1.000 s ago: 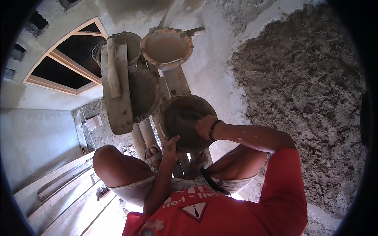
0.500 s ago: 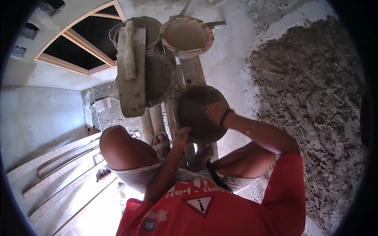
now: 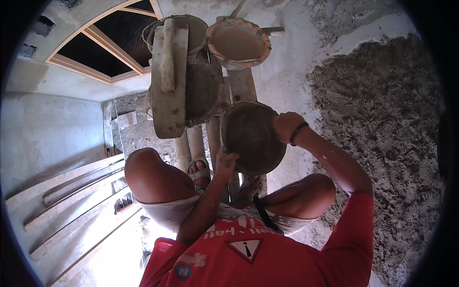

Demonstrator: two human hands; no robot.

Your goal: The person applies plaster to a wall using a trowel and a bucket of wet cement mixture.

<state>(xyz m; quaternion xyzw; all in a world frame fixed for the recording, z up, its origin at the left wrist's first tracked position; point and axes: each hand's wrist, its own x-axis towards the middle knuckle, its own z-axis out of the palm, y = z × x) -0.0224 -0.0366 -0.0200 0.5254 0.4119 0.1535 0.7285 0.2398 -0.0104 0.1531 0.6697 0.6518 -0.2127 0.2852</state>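
Observation:
A round bucket (image 3: 251,148) with dark, wet grey contents sits in front of me on planks. My left hand (image 3: 224,162) grips its near left rim. My right hand (image 3: 288,125) is closed at the upper right rim, its fingertips and whatever they hold hidden. Beyond, a long board with a handle (image 3: 171,110) lies across muddy containers (image 3: 203,86), left of an orange-rimmed basin (image 3: 263,56) of murky liquid. My sandalled feet (image 3: 198,170) rest below the bucket, between my bent knees.
Scaffold planks and poles (image 3: 193,136) run beneath the containers. At right is a rough mortar-covered wall (image 3: 373,134). A wooden window frame (image 3: 110,52) is at upper left, above a thin hanging string. Several pale planks (image 3: 62,186) lie at lower left, beside a pale wall (image 3: 48,124).
My right hand has moved from inside the bucket up and right to its rim. My left hand still grips the rim. The scene has shifted up and rightward in the view.

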